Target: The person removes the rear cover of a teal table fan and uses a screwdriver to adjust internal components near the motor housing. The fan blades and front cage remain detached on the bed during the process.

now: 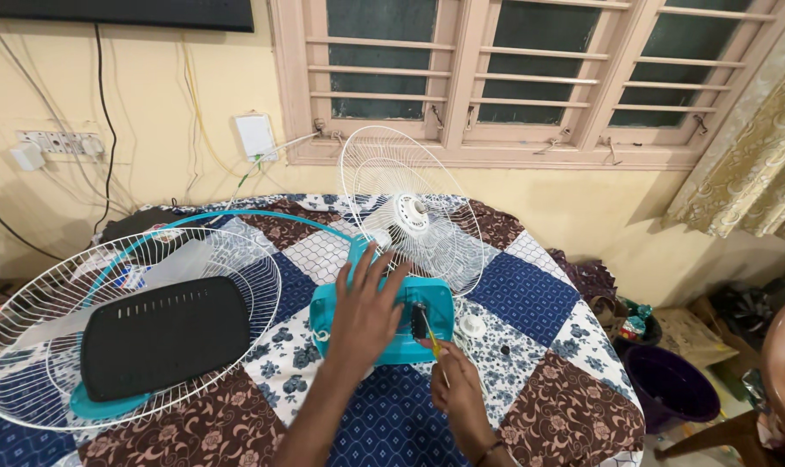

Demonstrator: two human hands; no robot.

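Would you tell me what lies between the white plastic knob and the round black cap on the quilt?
Nothing: in the head view, only bare patterned quilt separates the white knob from the black cap.

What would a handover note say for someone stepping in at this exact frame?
Left hand: flat on the teal fan motor housing, steadying it on the patchwork table cover.
Right hand: gripping a yellow-handled screwdriver, tip at the housing's rear face.
Rear wire guard: on the housing, standing upright behind it.
Front wire guard: off, lying flat at left with a black ribbed cover resting on it.
A small white cap and a dark small part lie loose right of the housing.
Done: front guard removed. Left: whatever the screwdriver is working on; whether it is loosening or tightening cannot be told.
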